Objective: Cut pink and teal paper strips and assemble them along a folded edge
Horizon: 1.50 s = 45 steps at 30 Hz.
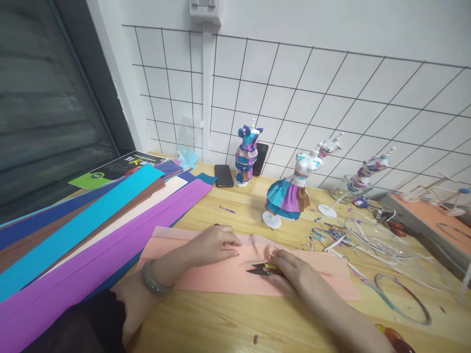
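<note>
A salmon-pink sheet of crepe paper (221, 279) lies across the table before me, its back edge folded into a paler strip. My left hand (215, 244) rests on its left half, fingers slightly bent and apart from the thumb, holding nothing visible. In my right hand (294, 272) is a pair of thread snips (259, 269), dark blades pointing left over the paper. Close to those fingertips the paper's back edge is bunched into a crumpled fold (263, 250). Whether the fingers also pinch this fold I cannot tell.
Crepe paper strips in purple (147, 230), turquoise (84, 220) and other colours cover the left side. Behind stand small mannequins, one in a teal and purple skirt (289, 196), and a phone (223, 175). Paper scraps (331, 235) and a bangle-like ring (403, 299) lie right.
</note>
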Motion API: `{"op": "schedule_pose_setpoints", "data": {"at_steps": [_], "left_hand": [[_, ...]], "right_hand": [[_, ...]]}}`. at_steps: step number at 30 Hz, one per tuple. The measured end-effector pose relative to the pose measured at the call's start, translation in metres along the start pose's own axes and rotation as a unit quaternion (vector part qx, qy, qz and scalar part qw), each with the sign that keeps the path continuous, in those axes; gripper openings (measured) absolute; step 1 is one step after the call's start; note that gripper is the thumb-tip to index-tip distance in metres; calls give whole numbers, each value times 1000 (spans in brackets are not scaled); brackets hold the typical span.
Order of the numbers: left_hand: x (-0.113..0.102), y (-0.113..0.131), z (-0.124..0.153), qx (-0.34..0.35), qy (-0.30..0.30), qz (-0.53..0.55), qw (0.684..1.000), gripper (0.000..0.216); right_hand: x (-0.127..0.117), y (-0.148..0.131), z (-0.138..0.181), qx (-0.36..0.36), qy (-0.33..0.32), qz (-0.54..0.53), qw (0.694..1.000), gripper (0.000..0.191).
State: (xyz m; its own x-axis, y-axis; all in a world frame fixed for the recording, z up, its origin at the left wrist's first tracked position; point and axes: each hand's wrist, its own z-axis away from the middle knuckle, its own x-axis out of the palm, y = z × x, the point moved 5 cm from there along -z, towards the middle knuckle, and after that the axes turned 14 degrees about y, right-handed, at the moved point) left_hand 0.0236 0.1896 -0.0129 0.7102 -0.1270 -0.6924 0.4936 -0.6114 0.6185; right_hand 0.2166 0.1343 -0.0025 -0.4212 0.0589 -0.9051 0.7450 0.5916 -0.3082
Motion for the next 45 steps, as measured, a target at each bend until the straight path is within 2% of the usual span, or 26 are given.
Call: {"op": "schedule_pose_setpoints", "data": {"at_steps": [6, 19, 38, 45], "left_hand": [[0, -1, 0, -4, 1, 8, 1000, 21], [-2, -1, -1, -11, 5, 28, 1000, 22], [0, -7, -1, -40, -2, 68, 997, 21], [-1, -4, -2, -40, -7, 69, 997, 21]], "right_hand": [[2, 0, 0, -3, 22, -21, 1000, 25], [-3, -2, -7, -15, 3, -29, 999, 26], [13, 4, -12, -14, 3, -43, 999, 32], [11, 1, -15, -2, -3, -57, 998, 34]]}}
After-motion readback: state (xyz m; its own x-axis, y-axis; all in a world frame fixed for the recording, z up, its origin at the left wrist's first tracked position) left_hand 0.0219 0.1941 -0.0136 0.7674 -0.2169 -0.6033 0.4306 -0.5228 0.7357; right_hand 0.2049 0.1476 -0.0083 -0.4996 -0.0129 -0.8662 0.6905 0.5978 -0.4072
